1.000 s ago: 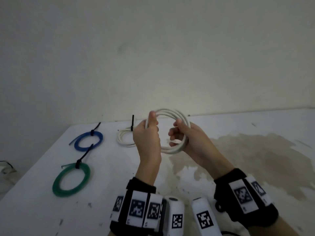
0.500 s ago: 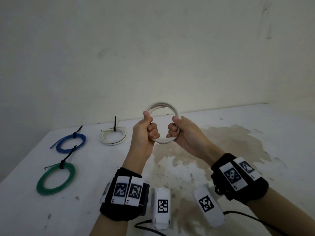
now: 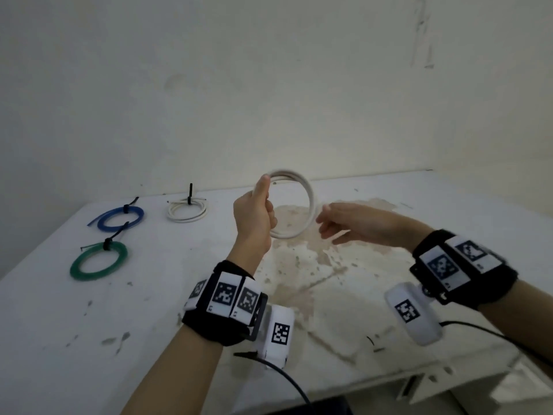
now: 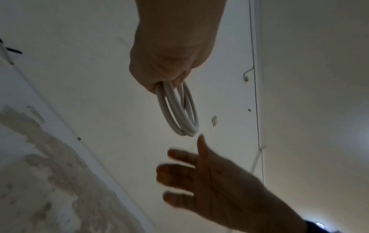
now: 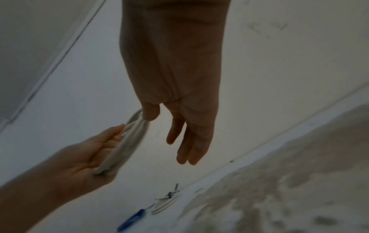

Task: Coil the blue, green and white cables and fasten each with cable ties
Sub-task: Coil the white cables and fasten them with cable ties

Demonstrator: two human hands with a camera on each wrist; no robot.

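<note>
My left hand (image 3: 257,214) grips a coiled white cable (image 3: 309,202) and holds it upright above the table; the coil (image 4: 179,113) hangs from its fist. My right hand (image 3: 338,224) is just right of the coil with straight, spread fingers (image 4: 179,170), holding nothing. On the table at the left lie a blue coil (image 3: 119,218), a green coil (image 3: 98,262) and a second white coil (image 3: 187,211), each with a black cable tie (image 3: 189,194) around it.
The white table (image 3: 89,339) has a large brown stain (image 3: 323,265) in its middle and right. A plain wall rises behind its far edge. A black wire (image 3: 287,381) runs from my left wrist unit off the near edge.
My right hand has let go of the white coil and moved to the right with its fingers straightened. The left hand still holds the coil up.
</note>
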